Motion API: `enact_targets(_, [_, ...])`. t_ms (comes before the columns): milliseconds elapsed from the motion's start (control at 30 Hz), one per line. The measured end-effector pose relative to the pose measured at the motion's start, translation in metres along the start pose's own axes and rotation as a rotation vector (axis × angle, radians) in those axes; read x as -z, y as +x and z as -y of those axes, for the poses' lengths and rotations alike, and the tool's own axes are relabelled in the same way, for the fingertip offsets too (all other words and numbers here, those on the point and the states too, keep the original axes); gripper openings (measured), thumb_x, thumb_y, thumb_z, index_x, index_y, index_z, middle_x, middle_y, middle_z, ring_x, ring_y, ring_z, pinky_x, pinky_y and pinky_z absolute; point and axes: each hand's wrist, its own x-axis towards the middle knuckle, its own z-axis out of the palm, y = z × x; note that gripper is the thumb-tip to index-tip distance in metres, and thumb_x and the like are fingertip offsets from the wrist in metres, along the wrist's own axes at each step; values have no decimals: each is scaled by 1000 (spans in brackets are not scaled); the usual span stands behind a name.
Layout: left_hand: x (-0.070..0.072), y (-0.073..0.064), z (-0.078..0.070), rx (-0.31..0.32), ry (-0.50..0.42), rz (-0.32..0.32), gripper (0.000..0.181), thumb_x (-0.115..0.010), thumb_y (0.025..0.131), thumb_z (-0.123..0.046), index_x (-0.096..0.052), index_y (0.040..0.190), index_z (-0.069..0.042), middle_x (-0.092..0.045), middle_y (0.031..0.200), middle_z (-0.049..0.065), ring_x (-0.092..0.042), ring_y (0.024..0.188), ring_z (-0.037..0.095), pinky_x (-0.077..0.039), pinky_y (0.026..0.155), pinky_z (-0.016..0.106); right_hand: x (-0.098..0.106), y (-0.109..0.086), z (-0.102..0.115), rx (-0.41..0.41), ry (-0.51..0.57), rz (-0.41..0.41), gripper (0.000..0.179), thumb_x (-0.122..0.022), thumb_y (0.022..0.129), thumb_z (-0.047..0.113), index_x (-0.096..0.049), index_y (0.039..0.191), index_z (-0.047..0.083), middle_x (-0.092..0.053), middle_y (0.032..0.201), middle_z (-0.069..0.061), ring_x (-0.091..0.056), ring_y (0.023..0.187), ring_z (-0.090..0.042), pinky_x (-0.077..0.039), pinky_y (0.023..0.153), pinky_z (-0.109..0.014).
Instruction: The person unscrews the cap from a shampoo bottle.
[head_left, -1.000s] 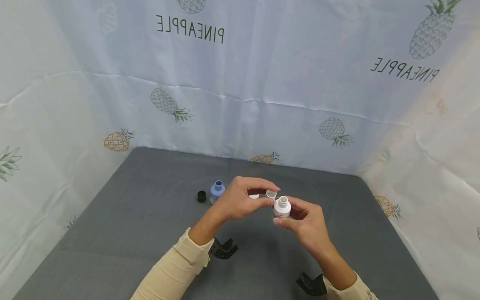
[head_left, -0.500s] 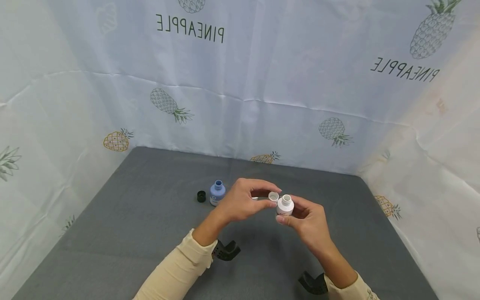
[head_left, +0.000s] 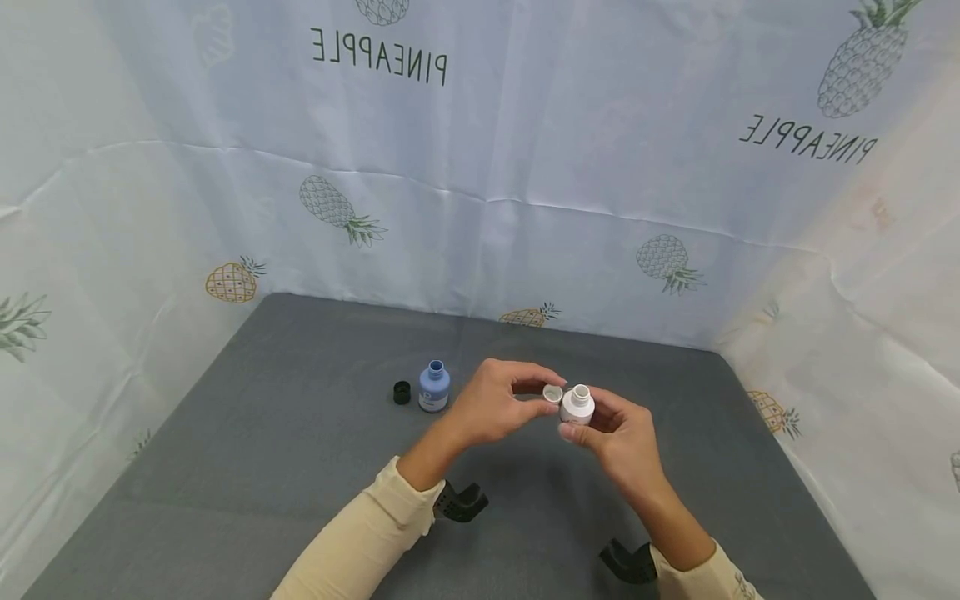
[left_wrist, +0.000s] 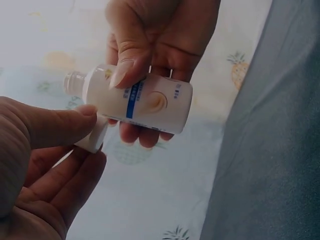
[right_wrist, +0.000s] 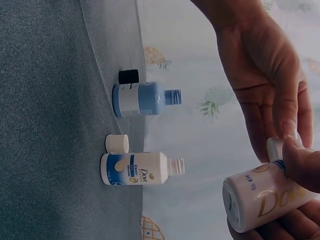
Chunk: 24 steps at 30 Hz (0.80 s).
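My left hand pinches a small white cap between thumb and fingers, its hollow side turned up. Right beside it, my right hand grips a white lotion bottle by its body, thumb on the near side. The bottle's threaded mouth is uncovered. In the left wrist view the cap is close against the bottle near its shoulder; whether they touch I cannot tell. "Dove" lettering shows on the held bottle in the right wrist view.
On the grey table stand an uncapped blue bottle and a black cap. The right wrist view shows a second uncapped white bottle and a white cap; my left hand hides them in the head view. A pineapple-print curtain hangs behind.
Both hands have shifted slightly right with the cap and bottle. The cap's hollow side has turned more upward. More of the blue bottle shows, while the second white bottle has gone behind my left hand.
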Motion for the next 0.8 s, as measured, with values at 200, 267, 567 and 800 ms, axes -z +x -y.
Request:
enact_targets(200, [-5, 2, 3, 30, 43, -14, 27, -80, 92, -9, -78, 119, -10, -79, 118, 6, -76, 110, 19, -61, 97, 31, 1, 3, -3, -28, -1, -26, 49, -84, 84, -1, -68, 130, -2, -75, 119, -24, -73, 95, -1, -61, 81, -19])
enact_targets(267, [-7, 3, 5, 39, 50, -23, 27, -80, 92, -8, -78, 119, -10, -79, 118, 7, -76, 110, 19, -62, 98, 35, 1, 5, -4, -32, 6, -30, 49, -84, 84, -1, -68, 130, -2, -75, 119, -23, -73, 95, -1, -61, 81, -19])
enact_targets(567, [-17, 9, 12, 79, 49, -59, 27, -80, 91, -6, -78, 118, -8, -79, 117, 9, -76, 111, 23, -61, 97, 45, 4, 12, -7, -101, 67, -59, 52, -83, 84, -4, -66, 134, -4, -76, 121, -18, -73, 95, 0, -61, 81, -18])
enact_targets(800, [-23, 12, 14, 102, 80, -72, 27, -80, 91, -6, -78, 118, -9, -79, 116, 6, -76, 111, 20, -61, 96, 29, 5, 15, -15, -106, 76, -67, 51, -81, 85, -5, -66, 133, -3, -76, 123, -16, -74, 96, 0, -62, 82, -19])
